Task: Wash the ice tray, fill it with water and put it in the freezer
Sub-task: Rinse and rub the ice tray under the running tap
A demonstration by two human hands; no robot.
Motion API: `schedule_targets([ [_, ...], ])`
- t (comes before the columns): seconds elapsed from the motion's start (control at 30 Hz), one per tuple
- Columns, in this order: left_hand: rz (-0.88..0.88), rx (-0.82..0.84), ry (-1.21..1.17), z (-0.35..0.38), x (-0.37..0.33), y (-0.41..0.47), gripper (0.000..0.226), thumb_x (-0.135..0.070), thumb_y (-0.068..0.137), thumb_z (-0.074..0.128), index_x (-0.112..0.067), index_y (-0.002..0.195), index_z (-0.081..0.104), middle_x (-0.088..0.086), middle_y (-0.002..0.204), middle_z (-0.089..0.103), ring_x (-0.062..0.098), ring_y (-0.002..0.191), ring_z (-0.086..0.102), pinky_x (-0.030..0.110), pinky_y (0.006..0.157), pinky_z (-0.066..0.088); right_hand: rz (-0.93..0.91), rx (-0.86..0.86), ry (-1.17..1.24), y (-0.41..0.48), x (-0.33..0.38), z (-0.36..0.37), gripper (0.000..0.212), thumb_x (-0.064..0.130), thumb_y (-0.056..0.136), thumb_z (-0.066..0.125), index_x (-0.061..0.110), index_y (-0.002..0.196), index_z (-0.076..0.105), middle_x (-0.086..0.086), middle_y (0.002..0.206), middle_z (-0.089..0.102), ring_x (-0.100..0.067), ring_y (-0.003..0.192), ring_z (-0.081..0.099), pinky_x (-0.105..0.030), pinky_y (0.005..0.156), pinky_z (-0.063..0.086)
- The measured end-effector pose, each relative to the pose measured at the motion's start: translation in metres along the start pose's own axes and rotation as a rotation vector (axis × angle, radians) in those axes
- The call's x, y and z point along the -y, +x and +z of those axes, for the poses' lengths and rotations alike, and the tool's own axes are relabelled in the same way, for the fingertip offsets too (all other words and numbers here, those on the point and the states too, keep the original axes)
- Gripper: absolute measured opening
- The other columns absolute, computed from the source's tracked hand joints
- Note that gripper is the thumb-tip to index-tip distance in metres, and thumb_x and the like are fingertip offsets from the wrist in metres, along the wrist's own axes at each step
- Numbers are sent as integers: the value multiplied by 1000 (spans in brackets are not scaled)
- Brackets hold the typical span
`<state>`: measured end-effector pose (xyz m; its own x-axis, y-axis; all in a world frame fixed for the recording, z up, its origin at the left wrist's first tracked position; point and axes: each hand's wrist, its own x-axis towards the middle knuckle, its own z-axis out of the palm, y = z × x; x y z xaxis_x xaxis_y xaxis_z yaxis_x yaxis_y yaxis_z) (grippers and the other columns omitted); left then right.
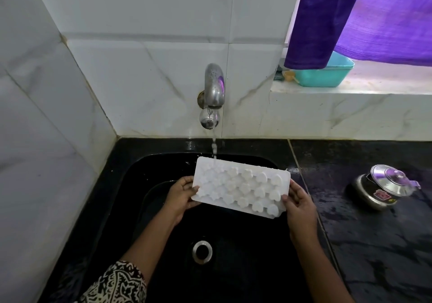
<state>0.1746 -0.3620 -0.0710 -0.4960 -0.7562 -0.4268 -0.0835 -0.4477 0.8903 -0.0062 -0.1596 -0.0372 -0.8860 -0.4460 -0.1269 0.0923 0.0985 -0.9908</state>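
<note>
A white ice tray [240, 187] with several small shaped moulds is held over the black sink [131, 176]. Its moulds bulge toward me, so it looks turned underside up and tilted. My left hand [181, 196] grips its left short edge and my right hand [298, 203] grips its right short edge. A metal wall tap [214, 92] runs, and its stream of water [214, 148] lands on the tray's far left edge.
The sink drain [202, 251] lies below the tray. A black wet counter [374, 232] extends to the right with a lidded steel pot [383, 187] on it. A teal tub [325, 73] sits on the window ledge under a purple curtain [350, 20]. White tiled walls stand behind and to the left.
</note>
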Motion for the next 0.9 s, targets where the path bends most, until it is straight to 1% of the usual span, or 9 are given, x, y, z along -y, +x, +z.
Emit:
schedule_targets([
  [0.07,56,-29,117,-6,3,-5,22,4,91,54,-17,97,59,-1,89,70,14,79,67,25,57,54,20,10,-77,7,-6,2,47,-10,88,53,15,128,57,4,112,65,-7,97,63,-28,81,56],
  [0.13,117,-74,233,-16,7,-8,24,3,90,57,-20,95,61,0,90,71,17,80,68,31,65,55,63,13,-136,12,-12,7,46,-7,87,56,17,126,60,2,111,67,-11,95,66,-38,84,56],
  [0.17,144,-105,295,-21,9,-9,24,2,89,59,-21,95,61,1,92,72,18,81,69,35,71,56,86,21,-160,14,-14,11,45,-6,87,57,16,126,60,1,110,67,-12,93,66,-39,85,55],
  [0.2,173,-138,355,-26,10,-11,25,1,88,61,-23,95,62,0,92,72,17,82,69,37,75,56,100,32,-179,16,-15,16,44,-5,87,58,15,126,60,2,108,67,-12,92,65,-38,85,55],
  [0.33,257,-270,510,-43,2,-19,21,-5,86,66,-22,98,62,-6,88,71,10,78,67,33,74,55,112,107,-230,28,-20,42,42,-2,87,61,14,126,60,4,105,66,-11,94,64,-31,82,54],
  [0.47,316,-365,634,-59,-12,-23,21,-10,85,68,-15,106,64,-5,90,69,11,82,66,37,80,56,155,182,-273,47,-25,73,40,1,89,61,13,127,59,-5,117,66,-15,99,63,-37,88,54],
  [0.67,334,-463,760,-85,-26,-27,25,-13,86,68,-13,111,63,5,104,72,20,90,68,43,80,57,200,282,-240,57,-21,109,34,-1,89,59,6,123,60,-10,112,67,-18,95,65,-33,86,54],
  [0.77,311,-507,800,-101,-30,-37,29,-15,88,66,-13,117,62,8,109,71,23,91,68,45,78,57,251,390,-251,53,-23,124,31,-5,88,58,-1,119,61,-15,108,68,-26,96,67,-40,85,55],
  [0.9,215,-536,887,-116,-32,-52,25,-15,91,62,-11,116,63,6,104,71,23,78,68,38,74,57,255,481,-306,41,-23,133,27,-6,87,59,-5,113,63,-17,105,69,-30,95,67,-47,87,54],
])
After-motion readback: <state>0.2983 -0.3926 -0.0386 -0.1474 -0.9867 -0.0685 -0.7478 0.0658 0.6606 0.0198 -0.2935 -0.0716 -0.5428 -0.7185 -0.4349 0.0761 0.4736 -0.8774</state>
